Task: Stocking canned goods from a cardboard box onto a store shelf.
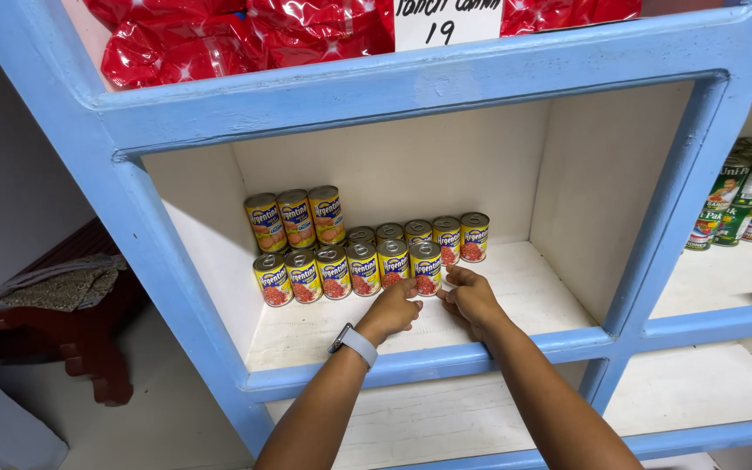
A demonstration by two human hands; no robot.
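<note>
Several small yellow-labelled tin cans (350, 271) stand in rows at the back left of a white shelf compartment (524, 287) framed in light blue. Three more cans (296, 219) are stacked on top at the left. My left hand (391, 310), with a watch on the wrist, reaches into the compartment, fingers curled just in front of the front row. My right hand (472, 296) rests beside it, its fingertips touching the rightmost can of the front row (426, 268). Neither hand has a can lifted.
Red shiny packets (219, 39) and a white card fill the shelf above. Green-labelled cans (746, 196) stand in the compartment to the right. A lower white shelf (446, 418) lies beneath. A dark red wooden seat with a mat (63, 305) is at left.
</note>
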